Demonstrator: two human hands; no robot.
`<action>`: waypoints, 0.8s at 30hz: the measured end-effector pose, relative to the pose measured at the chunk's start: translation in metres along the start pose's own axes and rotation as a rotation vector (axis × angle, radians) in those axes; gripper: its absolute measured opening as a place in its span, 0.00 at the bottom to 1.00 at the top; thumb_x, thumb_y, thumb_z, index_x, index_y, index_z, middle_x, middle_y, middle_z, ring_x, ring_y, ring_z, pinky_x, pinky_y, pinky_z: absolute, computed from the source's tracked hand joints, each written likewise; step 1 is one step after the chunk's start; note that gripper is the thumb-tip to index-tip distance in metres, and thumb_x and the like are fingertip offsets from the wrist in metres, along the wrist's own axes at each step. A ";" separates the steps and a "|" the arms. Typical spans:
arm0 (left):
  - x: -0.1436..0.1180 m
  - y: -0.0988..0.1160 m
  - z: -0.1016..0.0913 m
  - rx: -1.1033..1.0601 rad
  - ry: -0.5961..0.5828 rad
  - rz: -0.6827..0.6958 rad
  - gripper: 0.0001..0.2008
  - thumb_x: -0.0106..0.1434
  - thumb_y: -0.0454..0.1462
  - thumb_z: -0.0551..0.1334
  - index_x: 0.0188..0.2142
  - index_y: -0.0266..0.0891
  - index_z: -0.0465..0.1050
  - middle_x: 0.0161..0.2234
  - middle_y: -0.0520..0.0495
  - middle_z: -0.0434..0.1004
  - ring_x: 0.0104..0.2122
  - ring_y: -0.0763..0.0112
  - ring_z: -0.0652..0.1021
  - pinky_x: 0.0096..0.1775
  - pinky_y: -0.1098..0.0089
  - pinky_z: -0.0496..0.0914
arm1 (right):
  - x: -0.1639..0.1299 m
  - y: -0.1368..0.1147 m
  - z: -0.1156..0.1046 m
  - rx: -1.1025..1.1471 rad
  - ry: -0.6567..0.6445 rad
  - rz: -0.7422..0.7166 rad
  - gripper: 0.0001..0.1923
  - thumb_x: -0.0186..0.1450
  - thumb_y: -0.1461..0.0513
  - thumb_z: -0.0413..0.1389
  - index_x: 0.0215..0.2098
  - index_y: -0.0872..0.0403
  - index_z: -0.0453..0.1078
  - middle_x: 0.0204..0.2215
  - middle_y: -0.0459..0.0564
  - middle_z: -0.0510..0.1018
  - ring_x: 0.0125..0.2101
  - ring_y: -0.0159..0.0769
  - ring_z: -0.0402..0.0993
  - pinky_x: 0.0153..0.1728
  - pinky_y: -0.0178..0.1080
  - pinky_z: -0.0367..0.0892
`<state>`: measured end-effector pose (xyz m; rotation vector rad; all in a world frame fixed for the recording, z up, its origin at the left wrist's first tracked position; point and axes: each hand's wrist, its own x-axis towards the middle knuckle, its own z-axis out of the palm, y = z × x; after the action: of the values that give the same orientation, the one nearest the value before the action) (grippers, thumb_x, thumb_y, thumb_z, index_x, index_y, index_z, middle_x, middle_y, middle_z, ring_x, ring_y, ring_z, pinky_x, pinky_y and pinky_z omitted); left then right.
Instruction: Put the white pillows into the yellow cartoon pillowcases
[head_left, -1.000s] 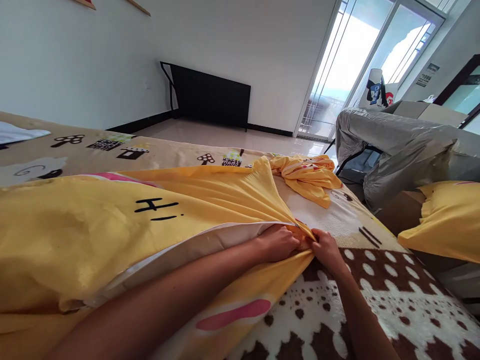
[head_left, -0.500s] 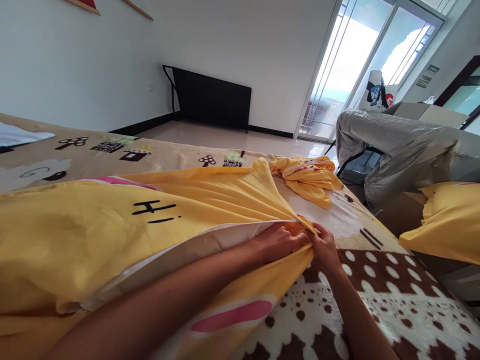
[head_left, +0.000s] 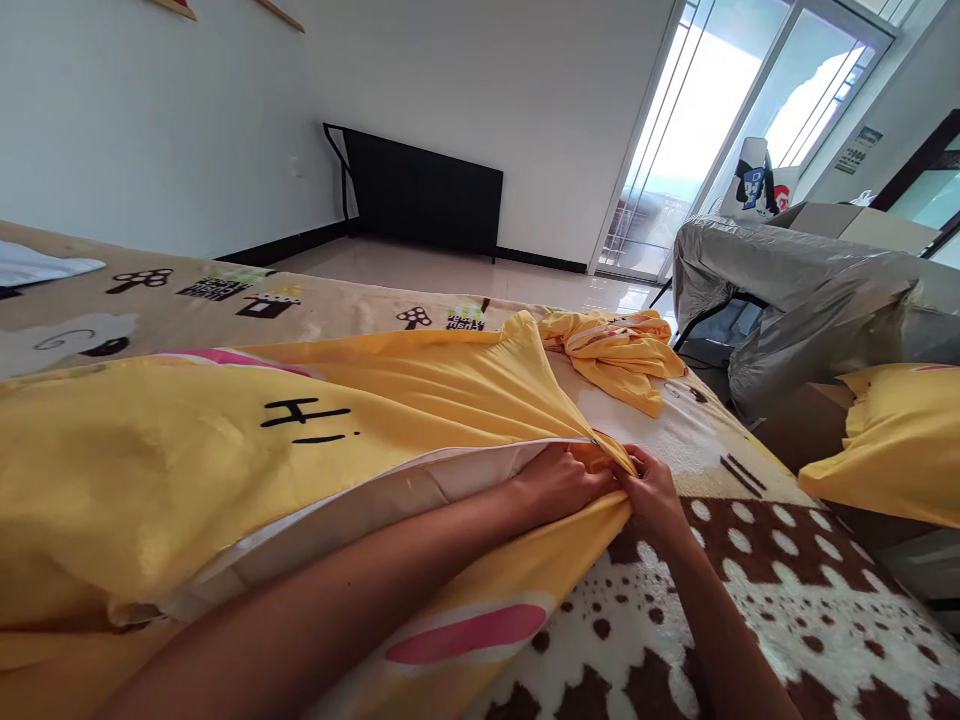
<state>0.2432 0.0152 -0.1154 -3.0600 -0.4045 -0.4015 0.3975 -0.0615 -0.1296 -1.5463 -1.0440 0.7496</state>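
A yellow duvet cover (head_left: 420, 385) printed with a black "Hi" lies stretched over the bed, its long slit open along the near side. Pale quilt filling (head_left: 390, 505) shows through that slit. My left hand (head_left: 566, 487) reaches in at the slit's right end, its curled fingers gripping the cover's cloth from inside and partly hidden in the fold. Right beside it, my right hand (head_left: 651, 492) pinches the gathered corner of the same cover from outside. The cloth between the hands and the slit is pulled taut, with creases running towards them.
A crumpled yellow cloth (head_left: 611, 350) lies beyond my hands on the patterned brown-and-cream blanket (head_left: 720, 550). Off the bed's right side are a yellow pillow (head_left: 892, 440) and silver-grey sheeting (head_left: 817, 270) over bulky things. A black panel (head_left: 424, 195) leans by the far wall.
Both hands keep their hold on the cover's corner; my right hand has shifted very slightly to the right. The cover hardly moves.
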 end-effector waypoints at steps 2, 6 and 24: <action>0.000 0.002 -0.003 0.043 -0.054 -0.020 0.18 0.68 0.36 0.49 0.54 0.43 0.66 0.28 0.46 0.79 0.29 0.63 0.79 0.39 0.65 0.70 | 0.000 -0.001 -0.004 -0.107 -0.013 0.044 0.20 0.47 0.55 0.60 0.36 0.57 0.71 0.23 0.47 0.76 0.23 0.34 0.68 0.23 0.33 0.59; -0.001 0.004 -0.009 0.070 -0.107 -0.062 0.16 0.66 0.36 0.51 0.52 0.41 0.69 0.29 0.45 0.80 0.30 0.63 0.79 0.37 0.67 0.70 | 0.001 0.001 -0.007 -0.494 0.142 0.016 0.09 0.49 0.56 0.56 0.25 0.54 0.70 0.19 0.47 0.74 0.23 0.35 0.66 0.25 0.34 0.57; -0.007 -0.005 -0.021 -0.238 0.023 -0.076 0.12 0.63 0.36 0.53 0.43 0.41 0.70 0.35 0.47 0.78 0.32 0.66 0.78 0.34 0.71 0.67 | 0.000 0.010 0.016 0.372 0.100 0.124 0.21 0.44 0.51 0.66 0.29 0.55 0.68 0.20 0.43 0.73 0.21 0.32 0.66 0.24 0.34 0.62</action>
<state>0.2299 0.0169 -0.0975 -3.2735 -0.5077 -0.5233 0.3857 -0.0547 -0.1434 -1.3186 -0.6930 0.8872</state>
